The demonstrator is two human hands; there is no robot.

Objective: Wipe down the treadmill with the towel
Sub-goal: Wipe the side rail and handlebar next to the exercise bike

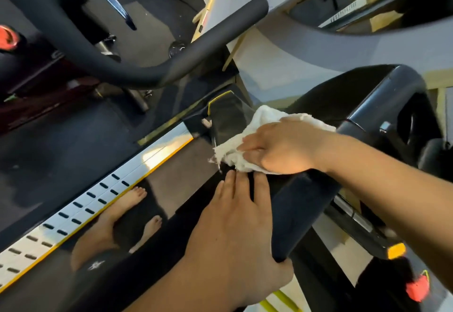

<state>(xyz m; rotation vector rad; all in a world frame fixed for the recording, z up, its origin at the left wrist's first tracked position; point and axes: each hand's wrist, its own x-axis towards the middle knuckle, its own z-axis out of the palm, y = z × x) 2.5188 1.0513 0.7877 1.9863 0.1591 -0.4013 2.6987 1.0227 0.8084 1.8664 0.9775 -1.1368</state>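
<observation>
Just right of the view's centre, the white towel [269, 120] is bunched under the right hand [284, 147] and pressed onto the upper end of a padded handrail [301, 213], where it meets glossy black housing [228, 118]. The fingers [252, 150] of that hand are held together and bent over the wad, so the cloth is clamped against the surface. The handrail's long axis runs from about 1 o'clock down to 7 o'clock. The stretch judged not yet wiped lies at 5 to 6 o'clock from the towel. That stretch is occupied by the left hand [232, 226], whose fingertips [231, 177] are laid straight and close together, just short of the towel's frayed lower edge at their 12 o'clock. Its thumb is passed under the bar and seems to be hooked round it, though the bar hides the tip. The right hand is thus the nearer and already loaded, and a stroke down the axis is likely blocked until the left hand is lifted. Open room is found at 9 o'clock over the treadmill [181, 164], where bare feet [117, 213] are seen on the belt beside a slotted silver side rail [81, 213]. At 3 o'clock, room is narrowed by a dark curved frame [382, 96].
</observation>
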